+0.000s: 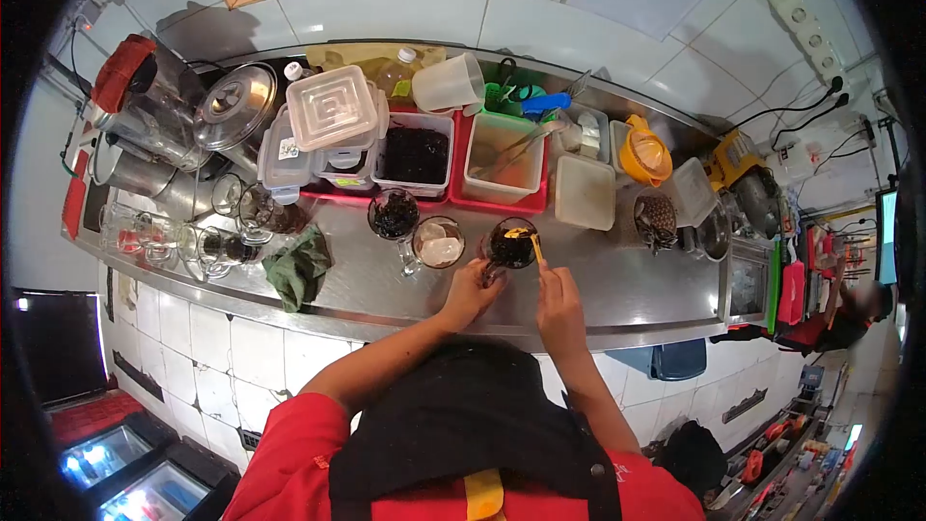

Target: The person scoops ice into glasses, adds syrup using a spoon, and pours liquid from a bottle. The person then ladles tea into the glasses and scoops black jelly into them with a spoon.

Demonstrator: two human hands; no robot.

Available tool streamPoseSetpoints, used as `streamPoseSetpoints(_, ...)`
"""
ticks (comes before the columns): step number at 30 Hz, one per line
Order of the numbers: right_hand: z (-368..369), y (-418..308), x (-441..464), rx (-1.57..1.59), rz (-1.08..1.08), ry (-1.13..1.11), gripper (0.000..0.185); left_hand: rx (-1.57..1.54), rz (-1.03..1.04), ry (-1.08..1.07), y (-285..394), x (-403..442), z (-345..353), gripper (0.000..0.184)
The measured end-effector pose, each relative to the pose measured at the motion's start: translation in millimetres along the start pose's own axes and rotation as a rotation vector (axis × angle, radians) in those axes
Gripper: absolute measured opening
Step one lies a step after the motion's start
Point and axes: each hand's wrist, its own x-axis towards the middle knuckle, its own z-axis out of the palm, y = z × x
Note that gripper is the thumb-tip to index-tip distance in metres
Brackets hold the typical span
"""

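Observation:
My left hand (469,297) is closed around the handle side of a glass mug (508,252) filled with something dark. In my right hand (560,304) is a slim yellow utensil (538,250), its fingers pinched round the lower end; I cannot make out its exact kind. The utensil's upper part reaches the mug's rim, and more yellow shows over the dark contents. Just left of this mug stands a glass mug with ice (440,243). Beyond that is a glass (394,215) holding dark jelly-like pieces.
Behind the glasses stand a tub of dark pieces (416,156) and a tub of liquid with tongs (503,159). A green cloth (297,268) and several glass mugs lie to the left. Rightward are a lidded container (585,193), a bag of brown bits (656,220) and an orange juicer (646,152).

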Motion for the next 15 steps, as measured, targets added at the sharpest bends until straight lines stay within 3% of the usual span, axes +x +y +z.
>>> streamPoseSetpoints(3,-19.8,-11.0,11.6,0.081,-0.006,0.034,0.026,0.183,0.162,0.048,16.5,-4.9,-6.5,0.033)
streamPoseSetpoints(8,-3.5,-26.7,90.9,0.254,-0.168,0.046,0.025,0.183,0.161,0.001,8.7,-9.6,-8.9,0.053)
streamPoseSetpoints(12,58.7,-27.7,162.2,0.137,-0.299,-0.048,0.039,0.273,0.198,0.017,10.1,-15.4,-12.2,0.064)
streamPoseSetpoints(15,40.4,-54.3,166.9,-0.052,-0.354,0.047,0.043,0.208,0.208,0.012,22.4,-25.1,-22.7,0.064)
